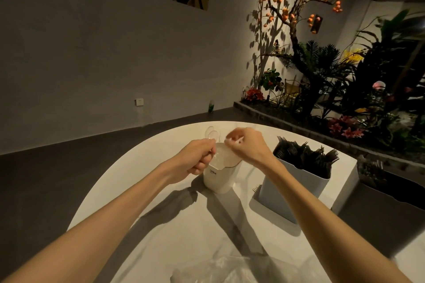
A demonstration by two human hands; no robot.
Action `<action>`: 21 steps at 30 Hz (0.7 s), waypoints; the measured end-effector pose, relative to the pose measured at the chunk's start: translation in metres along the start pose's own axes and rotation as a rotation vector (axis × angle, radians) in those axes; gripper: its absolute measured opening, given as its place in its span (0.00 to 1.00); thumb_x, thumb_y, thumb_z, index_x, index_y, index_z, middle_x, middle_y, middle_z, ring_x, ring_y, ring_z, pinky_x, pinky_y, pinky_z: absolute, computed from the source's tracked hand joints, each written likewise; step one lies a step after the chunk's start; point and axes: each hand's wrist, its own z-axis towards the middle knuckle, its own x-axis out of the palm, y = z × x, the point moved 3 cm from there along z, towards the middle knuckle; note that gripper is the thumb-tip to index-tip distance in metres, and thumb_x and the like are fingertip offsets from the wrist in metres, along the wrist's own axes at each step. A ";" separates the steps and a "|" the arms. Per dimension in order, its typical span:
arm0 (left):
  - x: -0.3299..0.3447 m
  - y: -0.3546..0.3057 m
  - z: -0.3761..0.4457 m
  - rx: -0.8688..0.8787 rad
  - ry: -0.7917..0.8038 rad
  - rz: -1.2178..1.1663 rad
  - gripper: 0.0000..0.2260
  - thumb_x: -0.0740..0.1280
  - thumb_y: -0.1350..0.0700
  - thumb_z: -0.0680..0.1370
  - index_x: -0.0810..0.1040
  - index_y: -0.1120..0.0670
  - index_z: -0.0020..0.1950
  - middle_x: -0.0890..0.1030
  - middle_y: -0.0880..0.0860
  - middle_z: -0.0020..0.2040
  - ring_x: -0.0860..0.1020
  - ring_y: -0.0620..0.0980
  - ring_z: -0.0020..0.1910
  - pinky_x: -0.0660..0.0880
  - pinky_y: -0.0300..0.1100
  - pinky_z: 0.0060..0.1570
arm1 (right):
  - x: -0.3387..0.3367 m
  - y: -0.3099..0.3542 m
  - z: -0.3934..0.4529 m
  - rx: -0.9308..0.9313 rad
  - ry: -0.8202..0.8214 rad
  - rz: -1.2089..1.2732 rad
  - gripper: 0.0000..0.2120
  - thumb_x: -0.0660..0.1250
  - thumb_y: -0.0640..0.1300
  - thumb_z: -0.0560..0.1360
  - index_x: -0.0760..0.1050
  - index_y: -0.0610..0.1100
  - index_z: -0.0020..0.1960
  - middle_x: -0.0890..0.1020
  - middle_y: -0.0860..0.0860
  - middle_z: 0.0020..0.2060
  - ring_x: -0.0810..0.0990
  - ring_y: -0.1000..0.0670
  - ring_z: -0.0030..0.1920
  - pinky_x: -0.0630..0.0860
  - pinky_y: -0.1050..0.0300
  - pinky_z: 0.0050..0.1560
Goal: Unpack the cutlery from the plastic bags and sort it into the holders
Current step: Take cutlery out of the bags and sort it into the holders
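Over the white cup: both hands meet above its rim.
Left hand: curled around clear spoons.
Right hand: pinching something pale; cannot tell what.
White cup: mid-table.
Grey holder: right, packed with black forks.
Plastic bag: near edge.

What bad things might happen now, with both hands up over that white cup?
1. The left hand grips clear plastic spoons right against the small white round holder; a nudge might tip it.
2. The right hand pinches something pale over the holder; it may drop outside.
3. Crumpled clear plastic bags lie near the white table's edge and might slide off.
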 end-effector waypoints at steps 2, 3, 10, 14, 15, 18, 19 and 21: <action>0.003 -0.003 -0.003 0.012 0.062 0.011 0.15 0.58 0.53 0.84 0.67 0.54 0.39 0.64 0.50 0.30 0.58 0.46 0.27 0.56 0.37 0.25 | -0.011 0.012 -0.002 0.007 0.047 0.388 0.15 0.66 0.53 0.81 0.79 0.48 0.64 0.83 0.50 0.56 0.80 0.54 0.44 0.76 0.63 0.44; 0.005 -0.005 -0.003 0.019 0.095 0.005 0.15 0.58 0.55 0.83 0.65 0.54 0.36 0.62 0.51 0.31 0.56 0.46 0.28 0.55 0.37 0.26 | -0.013 0.018 -0.004 -0.006 0.127 0.498 0.17 0.67 0.54 0.80 0.78 0.50 0.66 0.83 0.50 0.56 0.81 0.53 0.42 0.78 0.62 0.45; 0.016 -0.015 -0.007 -0.001 0.120 0.080 0.11 0.62 0.57 0.83 0.70 0.56 0.41 0.71 0.52 0.33 0.67 0.45 0.28 0.65 0.34 0.26 | -0.028 0.034 -0.012 -0.199 0.069 0.437 0.09 0.71 0.42 0.78 0.84 0.40 0.57 0.87 0.48 0.46 0.84 0.52 0.37 0.80 0.61 0.38; 0.000 -0.008 -0.004 0.069 -0.238 0.213 0.10 0.70 0.54 0.79 0.75 0.52 0.59 0.81 0.55 0.48 0.78 0.50 0.38 0.72 0.37 0.28 | -0.045 0.025 -0.003 -0.218 -0.199 0.212 0.10 0.70 0.35 0.78 0.84 0.41 0.57 0.87 0.47 0.47 0.84 0.54 0.34 0.81 0.62 0.36; -0.005 -0.004 -0.004 0.083 -0.317 0.199 0.11 0.70 0.55 0.79 0.74 0.52 0.59 0.81 0.55 0.49 0.78 0.50 0.38 0.72 0.38 0.28 | -0.043 0.024 -0.003 -0.253 -0.209 0.100 0.10 0.70 0.34 0.77 0.85 0.41 0.57 0.87 0.47 0.47 0.84 0.54 0.34 0.82 0.61 0.37; -0.010 0.010 -0.005 0.087 -0.410 0.179 0.13 0.71 0.57 0.78 0.73 0.50 0.60 0.79 0.55 0.50 0.77 0.49 0.38 0.71 0.39 0.30 | -0.030 0.019 -0.007 -0.343 -0.213 -0.117 0.09 0.70 0.35 0.78 0.85 0.41 0.56 0.87 0.46 0.48 0.84 0.53 0.39 0.83 0.55 0.46; -0.009 0.014 -0.006 0.079 -0.407 0.193 0.13 0.70 0.58 0.78 0.73 0.50 0.60 0.79 0.55 0.51 0.77 0.49 0.38 0.71 0.39 0.30 | -0.026 0.017 -0.008 -0.362 -0.229 -0.142 0.08 0.69 0.35 0.79 0.85 0.40 0.55 0.87 0.46 0.48 0.85 0.51 0.42 0.83 0.53 0.49; -0.007 0.021 -0.006 0.079 -0.396 0.213 0.10 0.69 0.58 0.79 0.75 0.50 0.60 0.79 0.54 0.53 0.79 0.50 0.38 0.72 0.38 0.29 | -0.023 0.013 -0.006 -0.392 -0.256 -0.201 0.07 0.69 0.34 0.78 0.85 0.39 0.52 0.87 0.44 0.45 0.85 0.47 0.44 0.82 0.52 0.50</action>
